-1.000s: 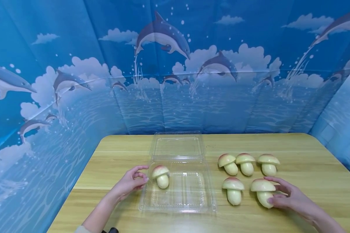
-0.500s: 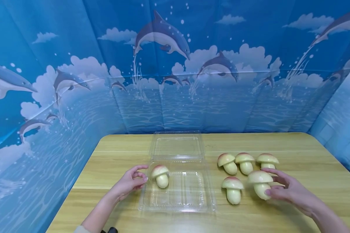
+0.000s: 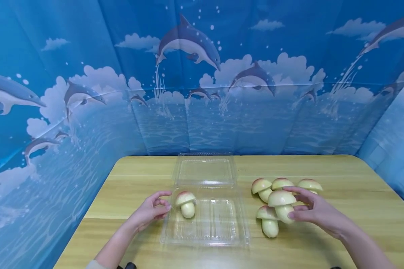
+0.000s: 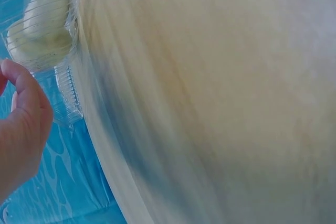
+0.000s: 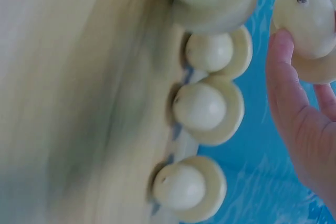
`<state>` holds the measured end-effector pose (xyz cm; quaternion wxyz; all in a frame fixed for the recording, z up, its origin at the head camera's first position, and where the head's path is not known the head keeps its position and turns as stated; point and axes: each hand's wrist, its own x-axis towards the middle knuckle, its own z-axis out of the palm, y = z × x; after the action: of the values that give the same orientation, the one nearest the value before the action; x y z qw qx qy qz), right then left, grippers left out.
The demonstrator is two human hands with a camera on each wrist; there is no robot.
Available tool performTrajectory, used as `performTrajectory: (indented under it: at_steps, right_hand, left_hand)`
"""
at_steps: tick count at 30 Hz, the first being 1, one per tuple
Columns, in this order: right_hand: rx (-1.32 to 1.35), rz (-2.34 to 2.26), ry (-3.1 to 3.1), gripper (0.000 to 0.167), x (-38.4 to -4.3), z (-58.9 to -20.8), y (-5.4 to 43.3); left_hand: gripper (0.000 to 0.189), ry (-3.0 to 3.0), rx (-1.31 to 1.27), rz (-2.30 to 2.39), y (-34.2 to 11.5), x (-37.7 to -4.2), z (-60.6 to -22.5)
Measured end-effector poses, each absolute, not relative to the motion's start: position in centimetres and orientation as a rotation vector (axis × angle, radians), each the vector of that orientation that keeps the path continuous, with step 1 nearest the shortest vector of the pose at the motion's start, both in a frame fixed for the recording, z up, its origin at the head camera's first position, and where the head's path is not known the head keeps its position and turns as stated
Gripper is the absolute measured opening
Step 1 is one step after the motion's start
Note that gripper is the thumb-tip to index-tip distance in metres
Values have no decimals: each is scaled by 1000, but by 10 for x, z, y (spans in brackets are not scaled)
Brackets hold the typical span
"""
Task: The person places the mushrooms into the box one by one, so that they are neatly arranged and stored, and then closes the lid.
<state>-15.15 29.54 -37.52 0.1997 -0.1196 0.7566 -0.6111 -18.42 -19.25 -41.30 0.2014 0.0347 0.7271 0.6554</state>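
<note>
My right hand [image 3: 318, 216] grips a glossy cream mushroom [image 3: 281, 198], its thumb on the stem and fingers behind the cap. The mushroom is raised above the table and overlaps another mushroom [image 3: 270, 227] in the head view. In the right wrist view, the dark-tipped stem end of the held mushroom [image 5: 304, 19] faces the camera. My left hand [image 3: 148, 213] rests at the left rim of a clear plastic clamshell container [image 3: 222, 226], fingers loosely bent and fingertips right at the rim. One mushroom [image 3: 187, 210] with a reddish cap top lies inside the container's left part.
Behind the held mushroom, a row of three mushrooms [image 3: 261, 186] lies on the wooden table [image 3: 138, 172], partly hidden. The container's lid [image 3: 205, 169] lies folded back toward the far table edge. A blue dolphin-print curtain [image 3: 202, 123] surrounds the table.
My right hand has lifted the front right mushroom off the table and carried it left, over beside the other front mushroom. The left hand and container have stayed in place.
</note>
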Motion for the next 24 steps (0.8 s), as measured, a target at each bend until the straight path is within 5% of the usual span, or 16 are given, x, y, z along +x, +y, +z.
performTrajectory:
  at_steps: [24]
  right_hand:
    - [-412, -1772, 1940, 74, -169, -370, 190]
  left_hand:
    - [58, 2009, 110, 1822, -200, -179, -413]
